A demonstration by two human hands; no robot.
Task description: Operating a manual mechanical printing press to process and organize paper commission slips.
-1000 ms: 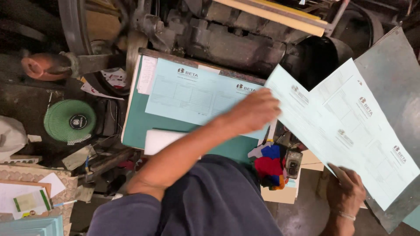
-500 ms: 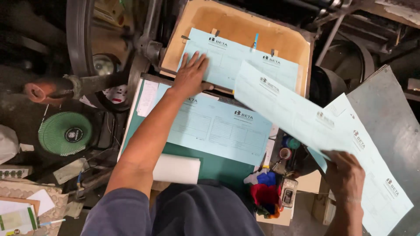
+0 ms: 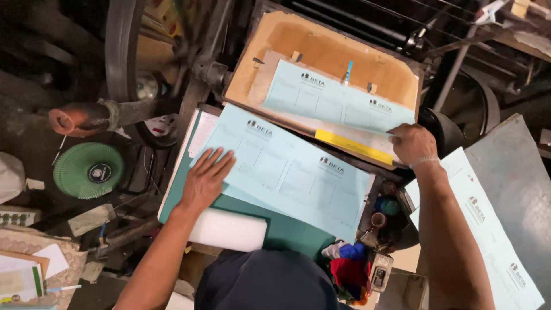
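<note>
We take the green board as our landmark, a flat, matte rectangle on the surface. Far left of it lies a round, ribbed green disc with a dark hub. Above that, a rusty tube points left from a dark metal wheel.

Our left hand lies flat at the board's left end. Its fingers are spread wide and straight, gripping nothing, and press on the left edge of the stack. The stack is thin, pale blue printed sheets, smooth and oblong, lying slantwise across the board's upper part. Just below the hand, on the board's lower edge, sits a white foam block, soft-looking with rounded sides.

Above the board a brown platen tilts toward us, its face worn and card-like. One sheet of the same pale blue lies on it, held against small tabs, with a yellow strip under its lower edge.

Our right hand rests at the sheet's lower right corner, up and right of the board. Its fingers are curled and closed on that corner.

Right of the board's lower corner we see a red and blue rag. Further right, more blue sheets lie on a grey metal plate, dull and flat.
</note>
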